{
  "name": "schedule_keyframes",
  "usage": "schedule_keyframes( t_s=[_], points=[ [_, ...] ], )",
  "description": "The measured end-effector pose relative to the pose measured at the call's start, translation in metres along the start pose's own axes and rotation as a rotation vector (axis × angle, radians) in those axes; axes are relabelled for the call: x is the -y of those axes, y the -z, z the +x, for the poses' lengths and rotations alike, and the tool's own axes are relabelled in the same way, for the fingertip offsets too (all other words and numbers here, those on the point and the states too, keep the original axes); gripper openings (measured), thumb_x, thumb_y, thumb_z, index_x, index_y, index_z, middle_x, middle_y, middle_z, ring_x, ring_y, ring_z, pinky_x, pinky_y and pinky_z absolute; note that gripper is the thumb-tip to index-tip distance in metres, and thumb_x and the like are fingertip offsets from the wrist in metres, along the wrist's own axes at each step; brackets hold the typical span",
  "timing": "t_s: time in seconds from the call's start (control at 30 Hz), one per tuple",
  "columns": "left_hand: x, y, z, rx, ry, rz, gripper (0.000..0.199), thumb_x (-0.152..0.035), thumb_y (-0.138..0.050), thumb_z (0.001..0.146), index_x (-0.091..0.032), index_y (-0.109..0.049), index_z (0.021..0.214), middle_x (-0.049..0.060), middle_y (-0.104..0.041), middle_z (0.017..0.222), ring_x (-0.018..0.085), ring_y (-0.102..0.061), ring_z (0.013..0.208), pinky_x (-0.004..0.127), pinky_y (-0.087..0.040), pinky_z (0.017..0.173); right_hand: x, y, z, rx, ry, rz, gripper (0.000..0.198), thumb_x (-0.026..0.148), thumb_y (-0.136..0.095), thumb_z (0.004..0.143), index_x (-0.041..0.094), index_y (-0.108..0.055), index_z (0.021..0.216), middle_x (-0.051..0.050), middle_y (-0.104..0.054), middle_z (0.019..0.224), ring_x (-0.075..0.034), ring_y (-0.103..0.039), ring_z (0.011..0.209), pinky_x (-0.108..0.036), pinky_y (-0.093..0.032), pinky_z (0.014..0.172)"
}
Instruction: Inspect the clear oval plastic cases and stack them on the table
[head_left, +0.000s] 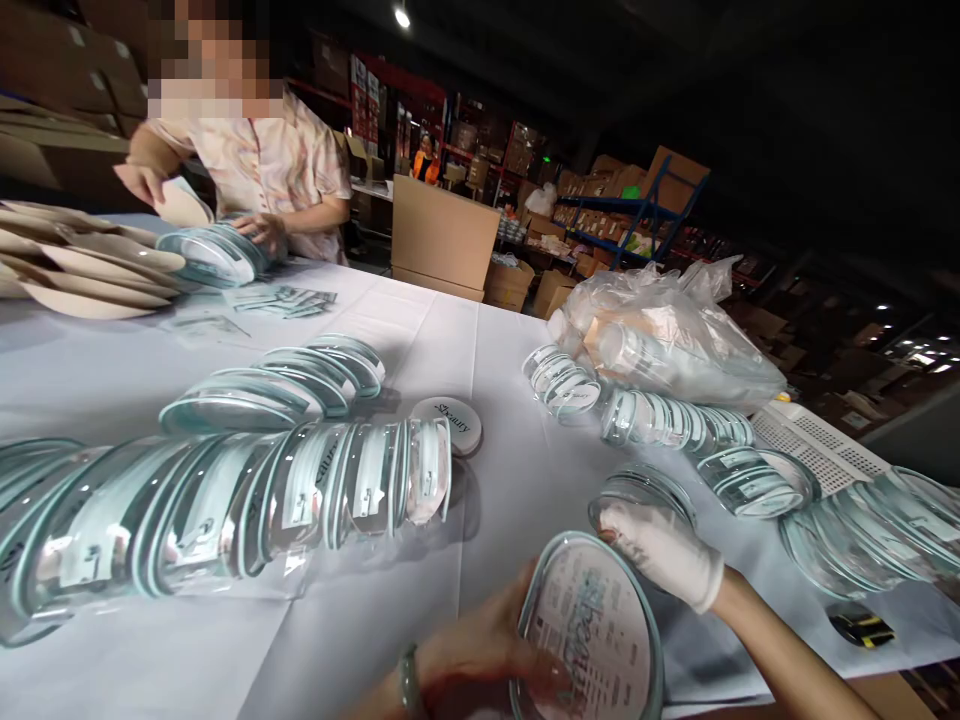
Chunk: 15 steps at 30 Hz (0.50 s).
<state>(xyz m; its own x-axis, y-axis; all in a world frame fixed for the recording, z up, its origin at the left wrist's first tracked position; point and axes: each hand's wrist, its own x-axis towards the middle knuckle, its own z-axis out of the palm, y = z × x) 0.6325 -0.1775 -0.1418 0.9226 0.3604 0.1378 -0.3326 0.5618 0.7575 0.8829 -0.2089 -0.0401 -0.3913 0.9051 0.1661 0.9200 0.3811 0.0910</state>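
My left hand (487, 635), bare with a bracelet at the wrist, is shut on a round clear pouch (589, 625). This pouch has pale teal trim, and a printed round card shows through its face. My right hand (660, 550) wears a white glove. Its fingers are curled at another teal-trimmed clear pouch (652, 485), just behind the one in my left hand; its fingertips are partly hidden. A long row of similar pouches (217, 510) stands on edge to the left. Beyond its right end lies a white round card (448, 425) with dark lettering.
Across the white table (420, 340), a person (255, 180) handles pouches and a pale card. Stacked pale discs (97, 260) sit at the far left. On the right are a plastic bag (660, 330), more pouch rows (870, 530), a perforated white tray (817, 445) and a black-and-yellow object (861, 625).
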Motion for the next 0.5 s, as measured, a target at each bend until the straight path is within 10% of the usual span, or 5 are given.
schedule_keyframes(
  t_s=[0.23,0.5],
  points=[
    [0.011,0.014,0.0,-0.248,-0.088,-0.175,0.072,-0.057,-0.086,0.071,-0.018,-0.07,0.13,0.015,-0.074,0.127,0.037,-0.062,0.128,0.049,-0.043,0.113,0.026,0.02,-0.027,-0.413,0.169,0.161,0.019,0.021,-0.056,0.1,0.025,-0.067,0.115,-0.005,-0.076,0.104,-0.017,-0.073,0.096,-0.027,-0.06,0.085],
    [0.013,0.027,-0.002,-0.15,0.122,-0.262,0.073,-0.073,-0.074,0.074,-0.013,-0.075,0.115,0.016,-0.079,0.114,0.038,-0.064,0.126,0.051,-0.041,0.114,0.059,0.032,-0.047,-0.086,0.316,0.068,0.048,0.043,-0.026,0.109,0.022,-0.067,0.122,-0.01,-0.077,0.1,-0.02,-0.072,0.09,-0.03,-0.06,0.077]
  ],
)
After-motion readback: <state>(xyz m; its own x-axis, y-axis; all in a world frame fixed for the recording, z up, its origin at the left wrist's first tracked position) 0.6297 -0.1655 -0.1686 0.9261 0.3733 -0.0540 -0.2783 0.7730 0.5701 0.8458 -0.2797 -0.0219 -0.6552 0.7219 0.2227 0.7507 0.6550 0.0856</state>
